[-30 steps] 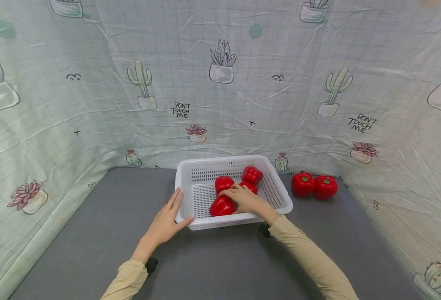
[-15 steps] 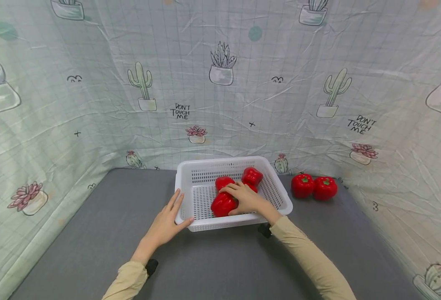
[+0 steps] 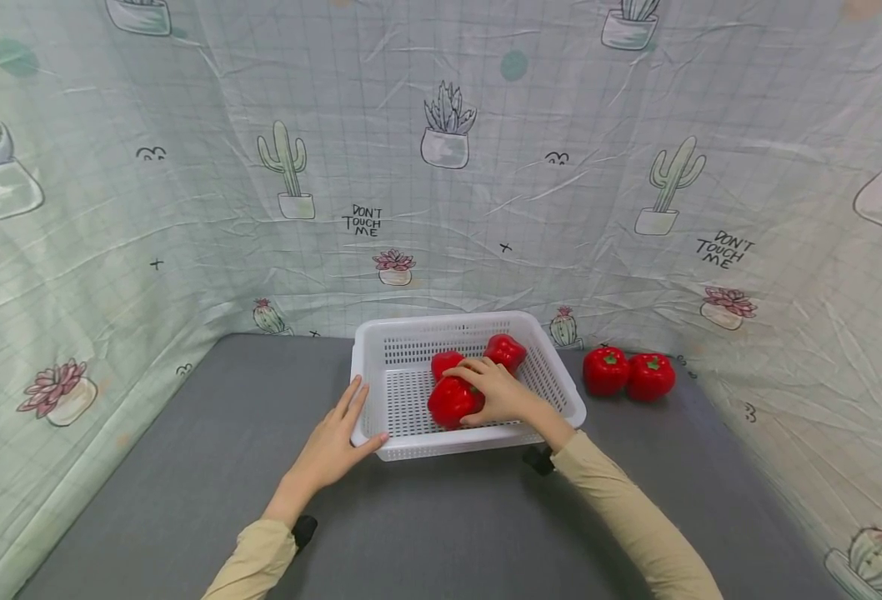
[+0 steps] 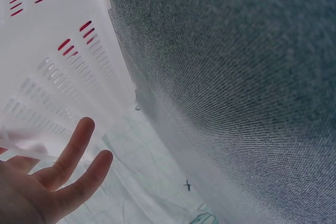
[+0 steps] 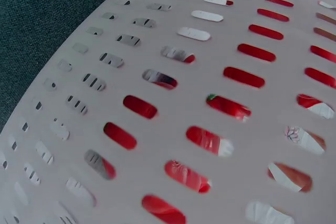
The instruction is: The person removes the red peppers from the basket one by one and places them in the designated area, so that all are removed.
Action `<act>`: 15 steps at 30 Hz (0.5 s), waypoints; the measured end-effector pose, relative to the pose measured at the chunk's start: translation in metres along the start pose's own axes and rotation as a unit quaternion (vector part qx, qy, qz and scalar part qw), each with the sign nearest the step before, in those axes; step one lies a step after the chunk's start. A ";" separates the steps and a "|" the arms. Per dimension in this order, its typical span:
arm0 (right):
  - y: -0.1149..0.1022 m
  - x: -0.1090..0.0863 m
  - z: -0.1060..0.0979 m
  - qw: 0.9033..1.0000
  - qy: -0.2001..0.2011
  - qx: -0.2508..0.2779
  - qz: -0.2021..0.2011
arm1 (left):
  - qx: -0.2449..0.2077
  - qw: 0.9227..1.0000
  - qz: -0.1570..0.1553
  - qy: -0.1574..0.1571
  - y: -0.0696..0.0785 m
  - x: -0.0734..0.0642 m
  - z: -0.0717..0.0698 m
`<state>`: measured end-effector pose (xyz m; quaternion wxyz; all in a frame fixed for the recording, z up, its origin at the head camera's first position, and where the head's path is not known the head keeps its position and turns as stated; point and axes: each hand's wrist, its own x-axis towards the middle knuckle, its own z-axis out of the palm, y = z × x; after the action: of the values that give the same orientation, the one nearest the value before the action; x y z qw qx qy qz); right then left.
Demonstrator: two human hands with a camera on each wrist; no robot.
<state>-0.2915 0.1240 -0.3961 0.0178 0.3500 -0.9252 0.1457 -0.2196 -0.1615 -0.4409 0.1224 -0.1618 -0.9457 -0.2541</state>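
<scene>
In the head view my right hand [image 3: 503,393] grips a red bell pepper [image 3: 454,404] inside the white slotted basket [image 3: 471,444], fingers over its top and thumb at its near side. Behind it lie two more red peppers, one [image 3: 445,363] partly covered by the held one and another [image 3: 505,352] near the back right corner. My left hand [image 3: 330,443] rests at the basket's front left corner, fingers spread and mostly straight. The left wrist view shows that hand [image 4: 58,184] beside the basket wall [image 4: 31,40]. Only slotted wall [image 5: 173,114] with red behind it fills the right wrist view.
Two red bell peppers, the left one [image 3: 605,371] and the right one [image 3: 650,376], stand side by side on the grey table [image 3: 441,525], right of the basket. A cactus-print cloth [image 3: 321,275] hangs around the table's back and sides.
The right hand has shifted the gripped pepper slightly right and up and turned it, so some green of its stem shows. The left hand and the basket stay in place.
</scene>
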 end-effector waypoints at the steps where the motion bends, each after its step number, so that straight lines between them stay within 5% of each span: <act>1: 0.000 -0.001 0.000 1.000 0.002 0.004 0.002 | 0.000 1.000 0.000 0.000 0.000 0.000 0.000; 15: 0.001 -0.013 -0.004 0.997 0.058 0.046 -0.010 | 0.001 1.000 0.004 0.001 0.001 0.000 -0.001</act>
<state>-0.2831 0.1343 -0.3942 0.0567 0.3510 -0.9111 0.2084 -0.2191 -0.1614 -0.4398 0.1243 -0.1657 -0.9452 -0.2525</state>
